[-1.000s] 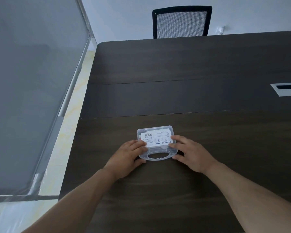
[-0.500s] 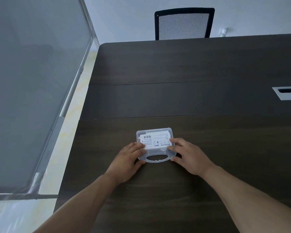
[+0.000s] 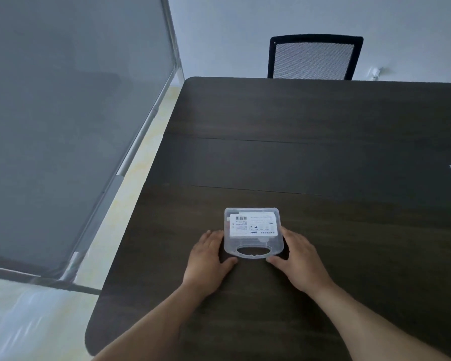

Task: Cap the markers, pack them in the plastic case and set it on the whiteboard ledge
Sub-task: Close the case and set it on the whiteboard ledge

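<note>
1. Bare left hand (image 3: 208, 259) and right hand (image 3: 298, 256) lie flat, fingers spread, flanking without gripping.
2. Clear rigid plastic case (image 3: 253, 233), lid closed, rests between them on the dark wooden table (image 3: 323, 152); probably light, slick; lift by its handle cutout.

Dark table (image 3: 310, 157), mesh chair (image 3: 314, 58), pale wall (image 3: 232, 27)

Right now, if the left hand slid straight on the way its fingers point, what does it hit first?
The left hand points away along the plastic case's left side, fingertips at its wall. Straight on, it looks like only bare table; it might just graze the case.
</note>
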The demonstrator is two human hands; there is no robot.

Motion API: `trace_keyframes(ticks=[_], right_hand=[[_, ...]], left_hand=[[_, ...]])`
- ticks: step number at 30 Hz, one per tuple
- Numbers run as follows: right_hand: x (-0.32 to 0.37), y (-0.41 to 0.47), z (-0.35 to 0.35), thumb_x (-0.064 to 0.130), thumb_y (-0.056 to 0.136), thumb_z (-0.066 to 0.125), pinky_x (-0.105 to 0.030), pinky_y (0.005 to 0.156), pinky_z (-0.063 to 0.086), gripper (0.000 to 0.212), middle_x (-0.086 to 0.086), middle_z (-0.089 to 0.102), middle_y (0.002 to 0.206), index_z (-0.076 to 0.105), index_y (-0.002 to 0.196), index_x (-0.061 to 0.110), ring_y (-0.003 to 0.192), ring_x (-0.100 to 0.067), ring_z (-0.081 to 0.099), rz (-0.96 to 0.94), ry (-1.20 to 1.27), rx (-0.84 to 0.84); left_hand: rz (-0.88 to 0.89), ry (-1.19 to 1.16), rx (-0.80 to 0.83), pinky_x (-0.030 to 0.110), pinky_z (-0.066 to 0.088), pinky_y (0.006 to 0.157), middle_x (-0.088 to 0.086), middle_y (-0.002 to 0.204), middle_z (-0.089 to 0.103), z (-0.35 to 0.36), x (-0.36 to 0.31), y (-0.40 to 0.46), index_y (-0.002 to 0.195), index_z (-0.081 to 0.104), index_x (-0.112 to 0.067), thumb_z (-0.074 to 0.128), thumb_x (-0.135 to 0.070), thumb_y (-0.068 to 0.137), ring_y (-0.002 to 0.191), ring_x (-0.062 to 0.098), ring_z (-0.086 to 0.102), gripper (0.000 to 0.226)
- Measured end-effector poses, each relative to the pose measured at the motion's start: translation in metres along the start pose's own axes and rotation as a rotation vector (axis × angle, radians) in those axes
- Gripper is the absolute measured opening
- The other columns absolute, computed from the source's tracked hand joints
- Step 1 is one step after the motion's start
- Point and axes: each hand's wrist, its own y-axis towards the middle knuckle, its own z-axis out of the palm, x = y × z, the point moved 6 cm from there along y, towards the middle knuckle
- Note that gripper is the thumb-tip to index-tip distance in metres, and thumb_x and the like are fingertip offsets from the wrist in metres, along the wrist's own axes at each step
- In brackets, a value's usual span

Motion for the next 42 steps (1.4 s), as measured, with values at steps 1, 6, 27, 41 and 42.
trace_keyframes(ticks=[1, 6, 27, 41, 42], right_hand=[[0.003, 0.001, 0.000, 0.041, 0.078, 0.072, -0.036, 0.108, 0.031, 0.079, 0.011, 0.042, 0.143, 0.028, 0.142, 0.033, 0.132, -0.011, 0.034, 0.003, 0.056, -0.003], [0.029, 0.015, -0.008, 0.042, 0.079, 0.071, -0.034, 0.099, 0.039, 0.062, 0.022, 0.046, 0.135, 0.041, 0.132, 0.043, 0.124, -0.005, 0.044, -0.013, 0.317, -0.007], [0.345, 0.145, 0.062, 0.059, 0.083, 0.056, -0.014, 0.069, 0.040, 0.030, 0.009, 0.064, 0.093, 0.067, 0.098, 0.034, 0.083, -0.004, 0.059, -0.450, 0.407, 0.165], [0.415, 0.179, 0.193, 0.047, 0.090, 0.055, -0.022, 0.068, 0.036, 0.029, 0.003, 0.066, 0.087, 0.067, 0.098, 0.022, 0.084, -0.015, 0.058, -0.590, 0.198, 0.403], [0.416, 0.182, 0.199, 0.047, 0.090, 0.054, -0.022, 0.066, 0.036, 0.028, 0.004, 0.066, 0.086, 0.067, 0.097, 0.023, 0.082, -0.015, 0.058, -0.601, 0.190, 0.412]], left_hand=[[-0.026, -0.058, -0.024, 0.034, 0.023, 0.114, -0.005, 0.144, 0.043, -0.003, -0.001, -0.001, 0.139, 0.036, -0.026, 0.065, -0.044, 0.082, 0.137, 0.015, 0.028, 0.066], [-0.187, -0.327, -0.059, 0.030, 0.042, 0.099, -0.016, 0.129, 0.053, -0.027, 0.009, -0.007, 0.129, 0.046, -0.036, 0.066, -0.042, 0.081, 0.116, 0.006, 0.049, 0.053], [-0.555, -0.719, -0.560, 0.031, 0.041, 0.075, -0.001, 0.096, 0.063, -0.225, 0.156, -0.050, 0.101, 0.061, -0.023, 0.046, -0.005, 0.087, 0.082, 0.012, 0.054, 0.027], [-0.763, -0.917, -0.565, 0.030, 0.043, 0.067, 0.001, 0.117, 0.054, -0.190, 0.243, -0.075, 0.111, 0.051, -0.034, 0.043, -0.003, 0.083, 0.097, 0.021, 0.051, 0.043], [-0.762, -0.933, -0.564, 0.028, 0.040, 0.063, -0.002, 0.112, 0.053, -0.188, 0.247, -0.072, 0.102, 0.050, -0.039, 0.044, -0.002, 0.080, 0.089, 0.016, 0.049, 0.043]])
